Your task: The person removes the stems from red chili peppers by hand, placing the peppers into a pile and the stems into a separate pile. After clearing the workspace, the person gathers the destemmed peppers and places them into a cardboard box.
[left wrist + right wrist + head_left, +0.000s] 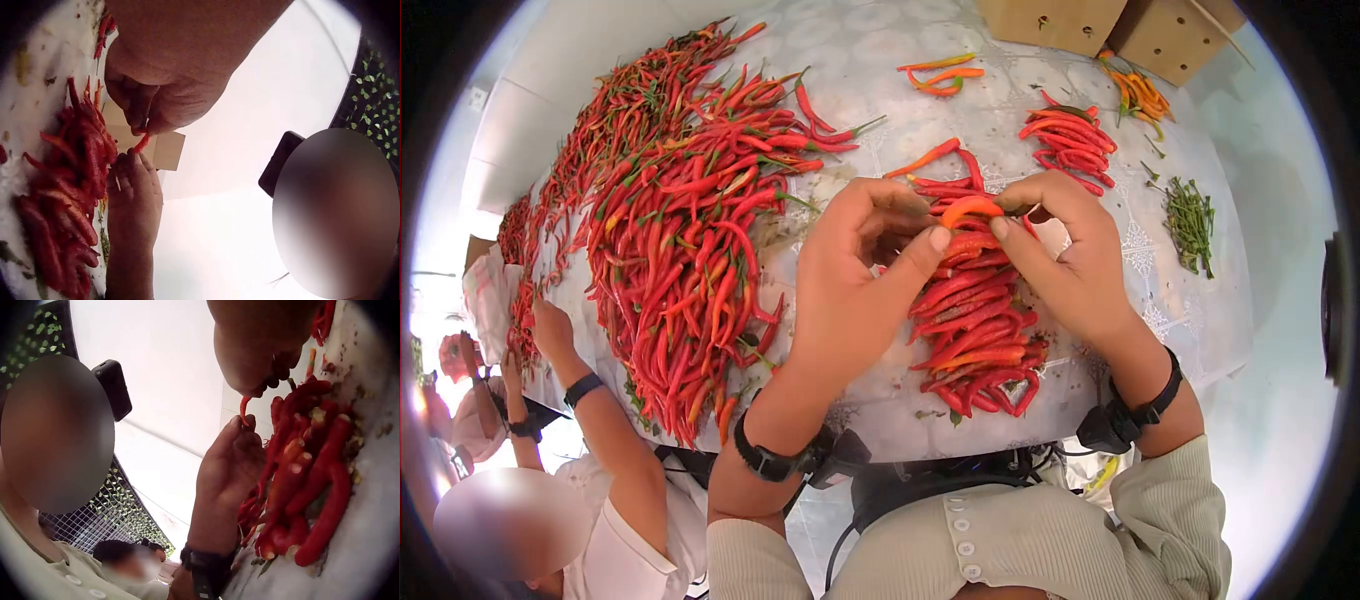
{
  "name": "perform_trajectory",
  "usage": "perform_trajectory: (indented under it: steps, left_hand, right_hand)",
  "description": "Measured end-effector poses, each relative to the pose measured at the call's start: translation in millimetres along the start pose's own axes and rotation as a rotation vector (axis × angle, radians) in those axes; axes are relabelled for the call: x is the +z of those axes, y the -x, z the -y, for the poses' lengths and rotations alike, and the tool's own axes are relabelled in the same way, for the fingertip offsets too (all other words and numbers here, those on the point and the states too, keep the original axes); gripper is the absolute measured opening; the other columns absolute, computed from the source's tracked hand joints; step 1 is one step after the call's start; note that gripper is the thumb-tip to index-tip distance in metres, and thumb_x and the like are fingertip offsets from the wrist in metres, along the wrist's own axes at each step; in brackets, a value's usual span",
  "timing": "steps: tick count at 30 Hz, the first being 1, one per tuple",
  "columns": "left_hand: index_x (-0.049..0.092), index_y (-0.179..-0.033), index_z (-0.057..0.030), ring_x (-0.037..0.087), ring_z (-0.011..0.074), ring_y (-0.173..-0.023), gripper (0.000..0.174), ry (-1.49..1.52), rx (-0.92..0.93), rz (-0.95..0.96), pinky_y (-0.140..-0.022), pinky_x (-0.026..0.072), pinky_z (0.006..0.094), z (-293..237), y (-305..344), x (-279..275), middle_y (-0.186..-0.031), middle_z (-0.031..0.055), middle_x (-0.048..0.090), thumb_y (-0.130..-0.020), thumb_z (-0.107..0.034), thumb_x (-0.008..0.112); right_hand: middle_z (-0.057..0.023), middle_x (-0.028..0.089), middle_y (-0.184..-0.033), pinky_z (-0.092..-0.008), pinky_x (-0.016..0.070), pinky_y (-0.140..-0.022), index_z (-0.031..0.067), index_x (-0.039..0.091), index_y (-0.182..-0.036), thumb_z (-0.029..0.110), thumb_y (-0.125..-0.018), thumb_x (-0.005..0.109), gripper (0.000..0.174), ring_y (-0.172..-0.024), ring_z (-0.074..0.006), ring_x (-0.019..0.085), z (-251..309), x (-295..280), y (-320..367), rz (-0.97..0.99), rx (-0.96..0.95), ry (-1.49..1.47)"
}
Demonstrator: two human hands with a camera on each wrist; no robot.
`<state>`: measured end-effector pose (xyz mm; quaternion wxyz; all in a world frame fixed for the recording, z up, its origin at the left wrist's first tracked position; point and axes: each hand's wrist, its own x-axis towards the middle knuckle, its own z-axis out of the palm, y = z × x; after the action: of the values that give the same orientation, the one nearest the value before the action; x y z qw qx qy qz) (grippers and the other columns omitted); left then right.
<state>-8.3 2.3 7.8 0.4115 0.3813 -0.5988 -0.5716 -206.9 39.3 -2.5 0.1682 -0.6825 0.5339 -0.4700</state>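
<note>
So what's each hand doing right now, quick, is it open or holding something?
Left hand: closed, pinching one end of an orange-red chilli.
Right hand: closed too, pinching the other end of that same chilli.

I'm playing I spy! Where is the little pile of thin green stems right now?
In the head view, the thin green stems lie at the person's right on the whitish table, just below the slim orange peppers.

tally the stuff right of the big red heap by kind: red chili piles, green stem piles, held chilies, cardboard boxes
red chili piles: 2
green stem pile: 1
held chili: 1
cardboard boxes: 2
total: 6
</note>
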Motion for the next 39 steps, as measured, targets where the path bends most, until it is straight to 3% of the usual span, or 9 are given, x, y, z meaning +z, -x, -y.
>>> perform_trajectory:
  steps: [12, 18, 21, 24, 27, 29, 31, 35, 39]
  left_hand:
    - [0.064, -0.104, -0.0011, 0.057, 0.0067, -0.073, 0.018, -0.346, 0.151, -0.018, -0.064, 0.0462, 0.0224, 17.7, -10.2, 0.2, -0.085, 0.0024, 0.064, -0.087, -0.007, 0.067]
    - [0.069, -0.099, -0.0041, 0.058, 0.0138, -0.070, 0.017, -0.485, 0.202, -0.040, -0.065, 0.0471, 0.0267, 22.7, -11.0, -1.5, -0.085, 0.0065, 0.063, -0.085, -0.012, 0.068]
    - [0.068, -0.099, -0.0037, 0.059, 0.0146, -0.073, 0.016, -0.489, 0.224, -0.025, -0.066, 0.0473, 0.0271, 23.6, -11.8, -2.8, -0.087, 0.0067, 0.063, -0.085, -0.012, 0.068]
    - [0.068, -0.098, -0.0036, 0.060, 0.0173, -0.074, 0.015, -0.562, 0.299, -0.039, -0.065, 0.0478, 0.0280, 26.9, -13.8, -7.1, -0.087, 0.0086, 0.063, -0.084, -0.010, 0.067]
    - [0.069, -0.098, -0.0045, 0.061, 0.0238, -0.079, 0.017, -0.814, 0.468, -0.170, -0.072, 0.0488, 0.0330, 18.4, -22.4, -25.6, -0.088, 0.0106, 0.063, -0.082, -0.011, 0.068]
    - [0.069, -0.094, -0.0098, 0.059, 0.0311, -0.090, 0.016, -1.141, 0.548, -0.346, -0.082, 0.0451, 0.0438, 14.9, -29.6, -51.0, -0.089, 0.0105, 0.063, -0.078, -0.013, 0.069]
    - [0.070, -0.096, -0.0117, 0.057, 0.0297, -0.095, 0.020, -1.456, 0.371, -0.498, -0.083, 0.0449, 0.0429, 9.2, -30.0, -68.3, -0.095, 0.0075, 0.062, -0.076, -0.016, 0.071]
    - [0.071, -0.099, -0.0138, 0.055, 0.0286, -0.100, 0.023, -1.571, 0.162, -0.512, -0.085, 0.0438, 0.0450, 13.5, -28.5, -86.7, -0.100, 0.0053, 0.061, -0.076, -0.018, 0.072]
    - [0.071, -0.100, -0.0146, 0.055, 0.0282, -0.101, 0.025, -1.628, 0.094, -0.474, -0.085, 0.0429, 0.0470, 11.5, -28.2, -83.5, -0.101, 0.0049, 0.061, -0.076, -0.019, 0.072]
  right_hand:
    - [-0.0131, 0.064, -0.088, -0.0409, 0.0454, -0.077, 0.0035, 0.064, -0.093, 0.012, -0.080, 0.066, 0.015, -0.085, -0.0320, 0.058, -4.6, 4.6, -0.7, 0.007, -0.053, 0.264]
    - [-0.0131, 0.062, -0.088, -0.0405, 0.0450, -0.079, 0.0039, 0.063, -0.091, 0.011, -0.080, 0.065, 0.013, -0.086, -0.0325, 0.057, -2.7, 6.3, 0.2, -0.001, -0.020, 0.228]
    - [-0.0129, 0.061, -0.090, -0.0362, 0.0460, -0.078, 0.0018, 0.064, -0.092, 0.005, -0.081, 0.064, 0.012, -0.086, -0.0292, 0.058, -3.2, 3.6, -0.8, 0.052, -0.054, 0.250]
    - [-0.0135, 0.061, -0.088, -0.0393, 0.0459, -0.076, 0.0025, 0.064, -0.089, 0.010, -0.082, 0.064, 0.011, -0.085, -0.0316, 0.058, -5.8, 6.8, 0.0, -0.009, -0.068, 0.224]
    - [-0.0136, 0.061, -0.088, -0.0386, 0.0460, -0.076, 0.0020, 0.064, -0.089, 0.010, -0.083, 0.064, 0.010, -0.085, -0.0314, 0.058, -1.4, 2.7, -2.7, -0.037, -0.056, 0.204]
    - [-0.0137, 0.061, -0.088, -0.0383, 0.0461, -0.076, 0.0018, 0.064, -0.089, 0.010, -0.083, 0.064, 0.010, -0.084, -0.0313, 0.058, -1.7, 2.4, -2.9, -0.053, -0.076, 0.211]
    - [-0.0137, 0.061, -0.087, -0.0382, 0.0461, -0.077, 0.0017, 0.064, -0.088, 0.010, -0.083, 0.064, 0.010, -0.084, -0.0312, 0.058, -1.8, 2.2, -2.0, -0.061, -0.089, 0.212]
    - [-0.0134, 0.061, -0.088, -0.0381, 0.0461, -0.077, 0.0018, 0.064, -0.088, 0.010, -0.084, 0.063, 0.009, -0.084, -0.0310, 0.058, 2.1, 2.2, -1.6, -0.047, -0.095, 0.199]
    - [-0.0131, 0.061, -0.089, -0.0382, 0.0461, -0.077, 0.0021, 0.065, -0.088, 0.011, -0.084, 0.064, 0.010, -0.085, -0.0309, 0.058, 3.3, 0.0, -0.7, -0.057, -0.104, 0.192]
